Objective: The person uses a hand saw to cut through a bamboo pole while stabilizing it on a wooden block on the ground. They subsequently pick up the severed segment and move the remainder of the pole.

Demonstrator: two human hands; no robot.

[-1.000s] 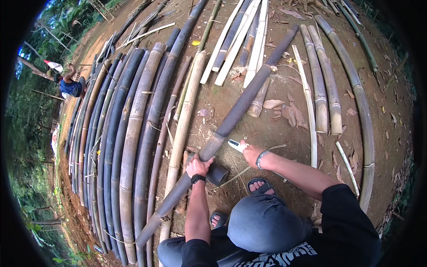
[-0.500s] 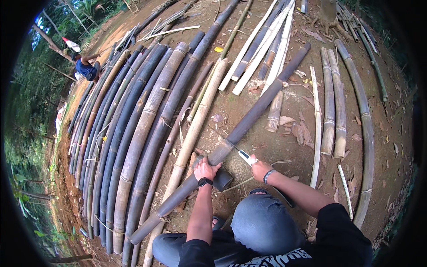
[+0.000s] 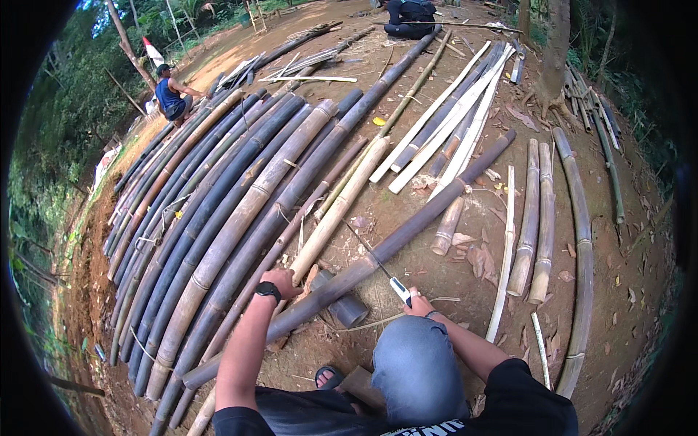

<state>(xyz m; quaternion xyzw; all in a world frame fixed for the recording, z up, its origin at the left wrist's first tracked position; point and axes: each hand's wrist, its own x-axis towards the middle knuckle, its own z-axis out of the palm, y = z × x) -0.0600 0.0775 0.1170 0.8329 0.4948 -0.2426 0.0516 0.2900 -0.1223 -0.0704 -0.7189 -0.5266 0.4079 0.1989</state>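
My right hand (image 3: 419, 304) is closed round the white handle of a hand saw (image 3: 399, 291). Its thin blade crosses a long dark bamboo pole (image 3: 342, 282), which slants from lower left to upper right in front of me. To the left of that pole, my left hand (image 3: 281, 283), with a black watch at the wrist, is closed over a pale bamboo pole (image 3: 342, 207); its fingertips are partly hidden. A short, thick bamboo piece (image 3: 350, 311) lies under the dark pole, its open end toward me.
Many bamboo poles (image 3: 211, 240) lie side by side at left. Split pale strips (image 3: 465, 120) lie ahead; two shorter poles (image 3: 534, 218) and a long curved one (image 3: 582, 261) lie right. One person (image 3: 173, 98) sits far left, another (image 3: 409, 18) at the far top. A tree trunk (image 3: 556, 51) stands far right.
My left hand has left the dark pole and moved left onto the pale one. My right hand still holds the saw across the dark pole. The view has tilted up, showing more distant ground.
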